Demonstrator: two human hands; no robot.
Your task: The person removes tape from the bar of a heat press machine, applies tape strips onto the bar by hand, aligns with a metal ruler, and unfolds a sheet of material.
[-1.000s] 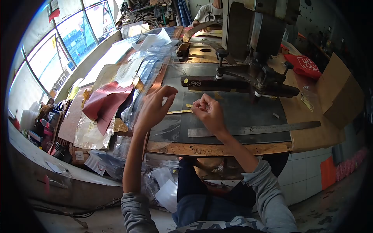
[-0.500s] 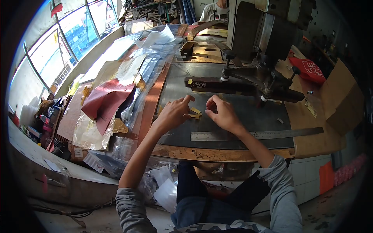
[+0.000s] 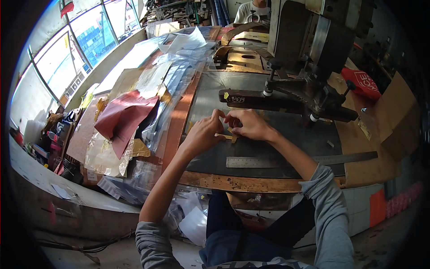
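My left hand (image 3: pixel 205 136) is over the dark metal plate (image 3: pixel 208 92), fingers curled into a pinch, its tips at the end of a small yellow strip (image 3: pixel 227 136). Close against it, my right hand (image 3: pixel 253 124) has thumb and index finger bent together just above the same yellow pieces. The fingers hide whatever is between them. A steel ruler (image 3: pixel 242 162) lies on the plate nearer my body, partly under my right forearm. Beyond the hands sits a dark metal bar (image 3: pixel 282 102) with chalk-like marks, beneath the press's clamp arm (image 3: pixel 293 85).
Left of the plate lie a red sheet (image 3: pixel 123 114), papers and clear plastic film (image 3: pixel 188 42). A wooden edge (image 3: pixel 242 181) runs along the front. On the right are brown cardboard (image 3: pixel 389 121) and a red bag (image 3: pixel 362 84). Another person (image 3: pixel 251 12) is at the back.
My hands have come closer together, and the right hand has moved left and down to the yellow pieces. The whole view has shifted slightly.
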